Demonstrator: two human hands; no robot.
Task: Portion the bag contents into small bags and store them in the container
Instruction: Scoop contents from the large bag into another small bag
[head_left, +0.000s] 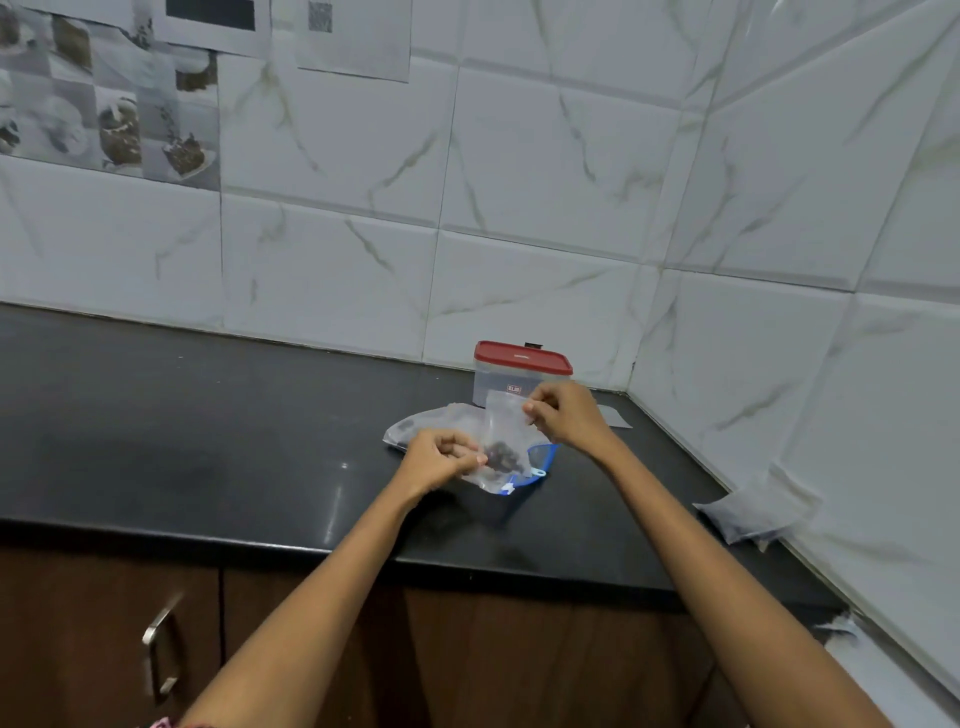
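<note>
A small clear bag (503, 439) with dark pieces at its bottom is held up over the black counter (208, 441). My left hand (441, 460) pinches its lower left edge. My right hand (566, 415) pinches its top right corner. Under it lies a larger clear bag (431, 423) with a blue zip edge (540, 462), flat on the counter. Behind both stands a clear container (511, 382) with a red lid (522, 357), closed.
Another small clear bag (748, 514) leans at the foot of the right tiled wall. A flat clear bag (615, 415) lies right of the container. The counter's front edge runs above brown cupboard doors with a metal handle (162, 649).
</note>
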